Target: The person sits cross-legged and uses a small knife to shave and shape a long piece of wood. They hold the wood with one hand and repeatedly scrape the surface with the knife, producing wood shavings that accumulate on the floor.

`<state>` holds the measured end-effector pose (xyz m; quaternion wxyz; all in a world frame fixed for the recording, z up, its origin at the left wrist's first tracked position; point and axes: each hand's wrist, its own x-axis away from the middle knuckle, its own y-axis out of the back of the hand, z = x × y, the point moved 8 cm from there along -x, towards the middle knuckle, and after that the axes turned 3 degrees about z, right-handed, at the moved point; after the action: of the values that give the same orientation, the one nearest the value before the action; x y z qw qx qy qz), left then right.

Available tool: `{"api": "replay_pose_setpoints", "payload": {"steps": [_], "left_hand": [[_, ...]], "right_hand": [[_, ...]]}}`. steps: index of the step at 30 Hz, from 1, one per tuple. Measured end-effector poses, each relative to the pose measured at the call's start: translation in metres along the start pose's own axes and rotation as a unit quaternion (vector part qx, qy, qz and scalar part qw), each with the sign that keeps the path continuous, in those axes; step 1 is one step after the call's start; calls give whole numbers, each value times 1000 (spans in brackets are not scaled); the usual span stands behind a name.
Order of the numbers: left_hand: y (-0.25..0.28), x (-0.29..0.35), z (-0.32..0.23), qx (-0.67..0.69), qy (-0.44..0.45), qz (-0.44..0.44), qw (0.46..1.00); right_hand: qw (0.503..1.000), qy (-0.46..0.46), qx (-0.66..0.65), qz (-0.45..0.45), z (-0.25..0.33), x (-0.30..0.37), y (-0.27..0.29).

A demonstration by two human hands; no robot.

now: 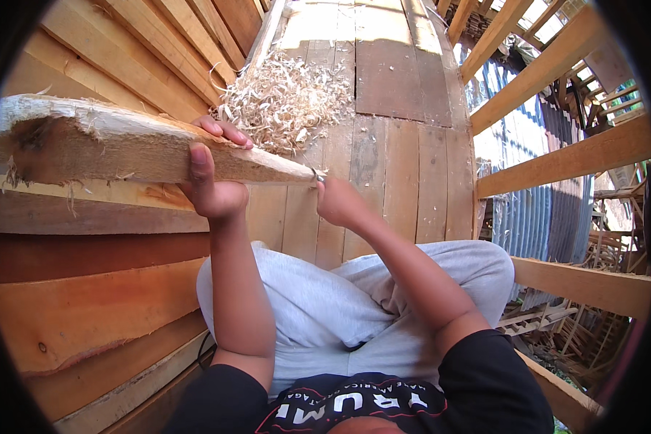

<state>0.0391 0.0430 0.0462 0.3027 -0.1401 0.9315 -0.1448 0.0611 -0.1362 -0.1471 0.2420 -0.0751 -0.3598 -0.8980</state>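
Note:
A long, rough-edged wooden plank (145, 155) runs from the far left, narrowing to a tip in the middle of the view. My left hand (217, 173) grips it partway along, the thumb on the near side and fingers over the top. At the narrow tip, my right hand (340, 202) is closed around a small dark metal tool (318, 175). Only a curved bit of the tool shows, against the plank's end; its kind is hidden by the fist. The plank's left end has a dark brown patch and loose fibres.
I sit cross-legged on a board floor (401, 173). A heap of pale wood shavings (286, 98) lies ahead, beyond the plank. Stacked boards (101, 304) line the left side. Wooden rails (564, 163) stand at the right, with corrugated metal sheets (528, 173) beyond them.

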Motion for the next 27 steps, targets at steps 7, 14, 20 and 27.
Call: {"api": "replay_pose_setpoints", "payload": {"steps": [7, 14, 20, 27], "left_hand": [[14, -3, -4, -7, -6, -1, 1000], [16, -3, -3, -4, -10, -16, 1000], [27, -3, -2, -30, -6, -105, 994], [23, -7, -5, -14, -50, -120, 991]], "right_hand": [[999, 30, 35, 26, 61, 19, 14], [998, 20, 51, 27, 26, 9, 1], [995, 89, -25, -32, 44, 7, 1], [994, 66, 18, -87, 48, 18, 7]]}}
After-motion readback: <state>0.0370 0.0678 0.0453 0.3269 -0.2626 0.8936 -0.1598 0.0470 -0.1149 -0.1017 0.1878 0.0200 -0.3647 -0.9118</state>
